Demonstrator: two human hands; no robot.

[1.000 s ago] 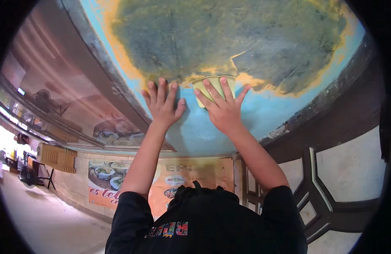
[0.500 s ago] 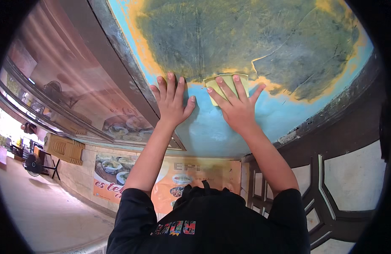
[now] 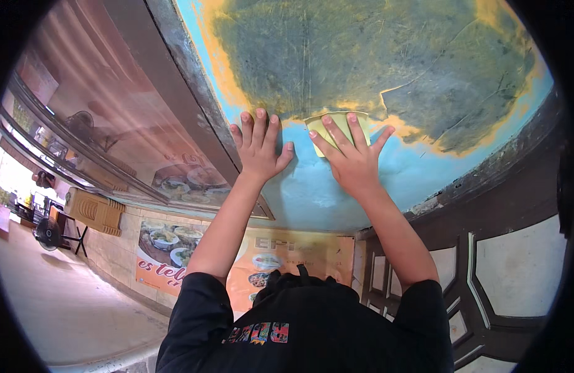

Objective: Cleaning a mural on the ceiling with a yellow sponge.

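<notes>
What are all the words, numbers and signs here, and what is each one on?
I won't copy the words, but here's where they are:
Orange rectangular poster: large curly red letters, partly hidden.
Same poster: pale block letters, partly faint.
Same poster: small print, too small to read.
Black cloth shirt: multicoloured block letters, partly unclear.
Brown-framed glass pane: faint reddish reflected letters, too blurred.
Pale yellow sheet under the right hand: none visible.

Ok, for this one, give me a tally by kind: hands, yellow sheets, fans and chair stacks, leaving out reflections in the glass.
Hands: 2, left hand and right hand
Yellow sheet: 1, under the right hand's fingers
Black fan: 1
Stack of tan chairs: 1
Total: 5
</notes>
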